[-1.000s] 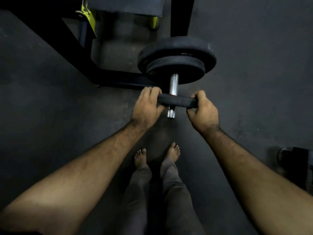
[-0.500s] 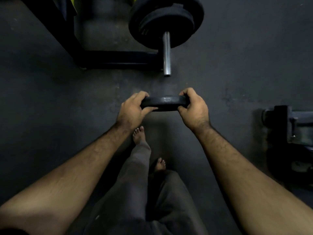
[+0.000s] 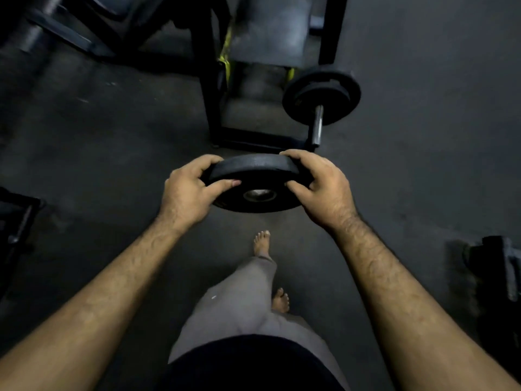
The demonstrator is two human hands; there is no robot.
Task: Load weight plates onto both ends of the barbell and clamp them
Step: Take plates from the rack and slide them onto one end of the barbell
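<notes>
I hold a small black weight plate (image 3: pixel 255 176) in front of me, tilted so its centre hole faces me. My left hand (image 3: pixel 189 190) grips its left rim and my right hand (image 3: pixel 321 184) grips its right rim. Beyond it, up and to the right, the barbell's steel sleeve end (image 3: pixel 317 128) sticks out toward me, bare at the tip. Two black plates (image 3: pixel 335 88) sit on that sleeve, a smaller one in front of a larger one. No clamp is visible on the sleeve.
A black bench frame (image 3: pixel 210 108) with a grey pad (image 3: pixel 270 32) and yellow straps stands behind the barbell. Dark equipment sits at the right edge (image 3: pixel 496 272) and the left edge (image 3: pixel 14 221). My bare feet and grey trousers are below, on a dark floor.
The small plate came off the sleeve end and moved back toward me with both hands. The view has shifted left, so the barbell now lies up to the right; the plate is tilted face-up.
</notes>
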